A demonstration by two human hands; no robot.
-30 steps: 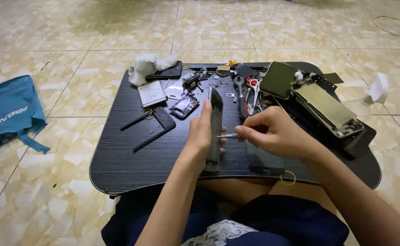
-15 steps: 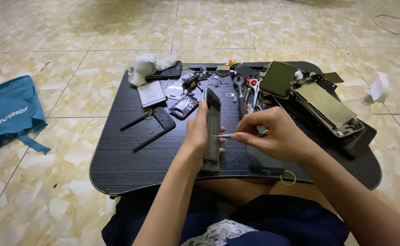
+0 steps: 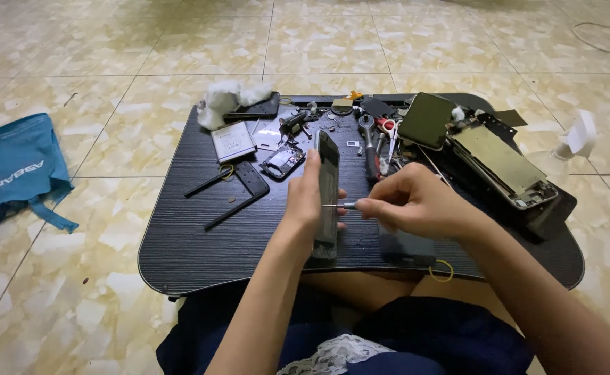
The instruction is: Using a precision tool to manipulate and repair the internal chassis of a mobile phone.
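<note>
While the left hand [image 3: 306,198] clasps a slim grey phone frame [image 3: 327,191] stood on edge on the black woodgrain surface [image 3: 201,236], the right hand [image 3: 409,201] pinches a thin metal screwdriver [image 3: 338,205], its tip against the frame's side. Work looks midway — a loose circuit board [image 3: 283,162], a silver battery [image 3: 233,141] and an opened phone chassis [image 3: 503,163] lie apart behind. Screw site hidden by fingers; small parts near the red-handled scissors [image 3: 387,127] too tiny to tell.
</note>
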